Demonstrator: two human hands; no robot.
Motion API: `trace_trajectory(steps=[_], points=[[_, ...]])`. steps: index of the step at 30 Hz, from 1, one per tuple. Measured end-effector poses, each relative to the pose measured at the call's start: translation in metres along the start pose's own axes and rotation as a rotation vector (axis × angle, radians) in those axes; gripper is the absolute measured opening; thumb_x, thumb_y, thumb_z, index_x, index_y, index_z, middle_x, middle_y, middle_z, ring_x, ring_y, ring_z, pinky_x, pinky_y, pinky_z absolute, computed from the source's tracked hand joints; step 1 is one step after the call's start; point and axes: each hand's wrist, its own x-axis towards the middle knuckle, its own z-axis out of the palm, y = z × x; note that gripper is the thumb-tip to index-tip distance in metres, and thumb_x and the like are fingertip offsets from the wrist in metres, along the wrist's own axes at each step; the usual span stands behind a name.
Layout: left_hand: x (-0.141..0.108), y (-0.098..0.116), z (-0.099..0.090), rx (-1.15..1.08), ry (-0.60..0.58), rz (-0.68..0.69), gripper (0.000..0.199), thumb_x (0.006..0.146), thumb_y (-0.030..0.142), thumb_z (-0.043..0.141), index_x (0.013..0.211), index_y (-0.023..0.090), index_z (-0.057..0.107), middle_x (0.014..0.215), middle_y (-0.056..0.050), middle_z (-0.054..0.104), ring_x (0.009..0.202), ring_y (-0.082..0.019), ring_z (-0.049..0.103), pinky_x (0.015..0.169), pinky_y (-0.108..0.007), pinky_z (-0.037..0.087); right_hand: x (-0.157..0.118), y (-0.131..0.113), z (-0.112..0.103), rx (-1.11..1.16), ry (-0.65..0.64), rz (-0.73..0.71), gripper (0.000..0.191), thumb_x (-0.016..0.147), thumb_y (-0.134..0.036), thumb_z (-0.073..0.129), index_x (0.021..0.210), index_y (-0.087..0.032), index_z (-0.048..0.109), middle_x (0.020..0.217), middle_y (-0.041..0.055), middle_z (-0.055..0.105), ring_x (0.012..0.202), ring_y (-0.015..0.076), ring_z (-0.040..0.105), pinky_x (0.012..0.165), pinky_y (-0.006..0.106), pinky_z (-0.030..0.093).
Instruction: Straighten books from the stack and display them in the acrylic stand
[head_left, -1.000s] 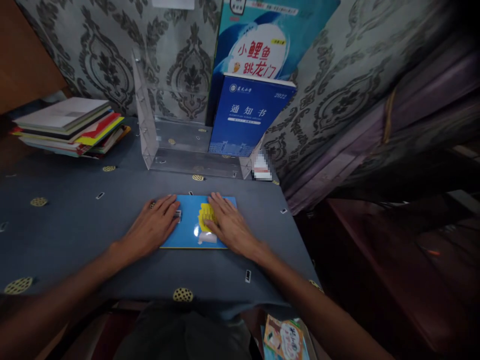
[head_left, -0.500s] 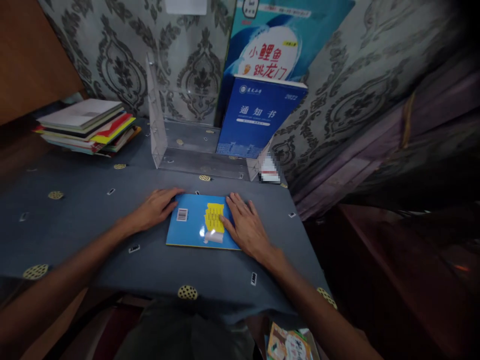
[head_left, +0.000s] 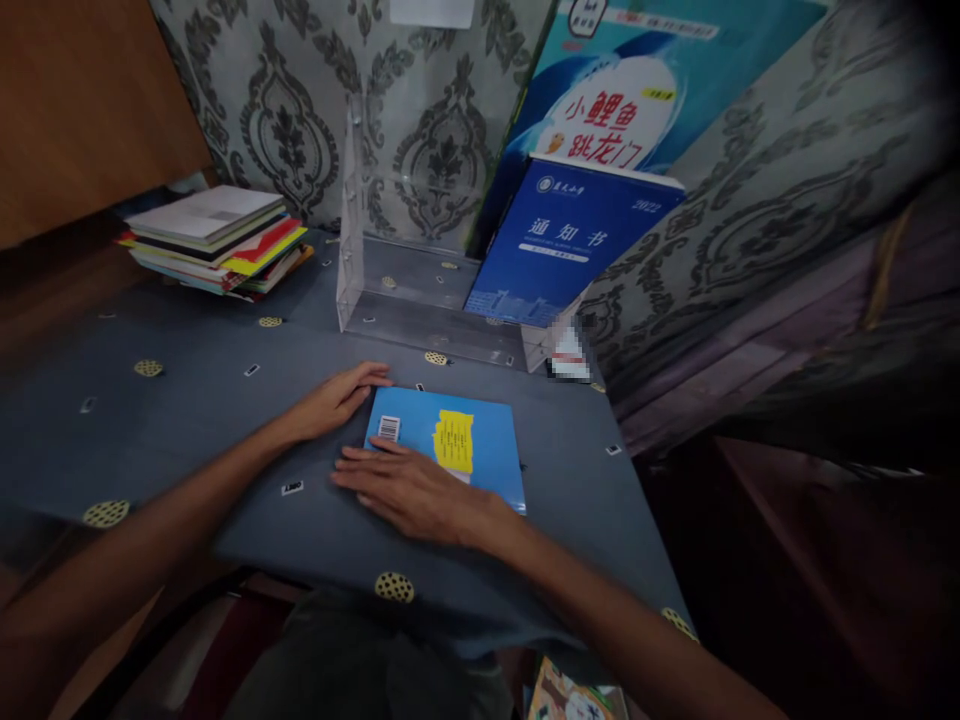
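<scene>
A blue book with a yellow patch and a barcode lies flat on the grey patterned tablecloth. My left hand rests at its upper left corner, fingers extended and holding nothing. Across the lower left of the book lies my right hand, its fingers stretched out toward the left, past the book's edge. Behind the book stands a clear acrylic rack, with a dark blue booklet and a larger teal book upright at its right side.
A stack of books and papers sits at the back left. A small white item, blurred out, is by the rack's right end. Patterned wall covering rises behind. Below the front edge, a colourful book shows.
My right hand has slid from the right part of the book to its lower left. My left hand stays by the upper left corner. The view has shifted, so the scene appears farther right.
</scene>
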Motion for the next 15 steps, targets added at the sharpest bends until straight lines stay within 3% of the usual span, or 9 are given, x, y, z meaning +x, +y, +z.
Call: trace_trajectory(steps=[7, 11, 15], points=[[-0.001, -0.001, 0.001, 0.018, 0.022, -0.001, 0.044, 0.096, 0.032, 0.035, 0.136, 0.015, 0.044, 0.131, -0.013, 0.067, 0.124, -0.022, 0.061, 0.106, -0.042, 0.044, 0.008, 0.043, -0.011, 0.058, 0.077, 0.081, 0.040, 0.103, -0.028, 0.043, 0.142, -0.023, 0.053, 0.151, 0.0036, 0.050, 0.147, 0.0151, 0.033, 0.124, 0.041, 0.025], [-0.002, 0.002, 0.001, 0.044, 0.001, -0.003, 0.044, 0.096, 0.035, 0.035, 0.135, 0.014, 0.045, 0.131, -0.014, 0.066, 0.123, -0.023, 0.061, 0.106, -0.044, 0.044, -0.011, 0.059, -0.016, 0.048, 0.170, 0.167, 0.042, 0.102, -0.032, 0.045, 0.142, -0.022, 0.053, 0.155, 0.0060, 0.044, 0.147, 0.0179, 0.034, 0.123, 0.044, 0.028], [-0.002, 0.007, 0.002, 0.098, -0.001, -0.029, 0.046, 0.096, 0.040, 0.039, 0.134, 0.016, 0.046, 0.132, -0.013, 0.066, 0.122, -0.025, 0.061, 0.106, -0.046, 0.044, -0.042, 0.072, -0.020, 0.004, 0.279, 0.345, 0.045, 0.102, -0.036, 0.045, 0.144, -0.020, 0.050, 0.155, 0.0084, 0.044, 0.147, 0.0204, 0.035, 0.122, 0.048, 0.030]])
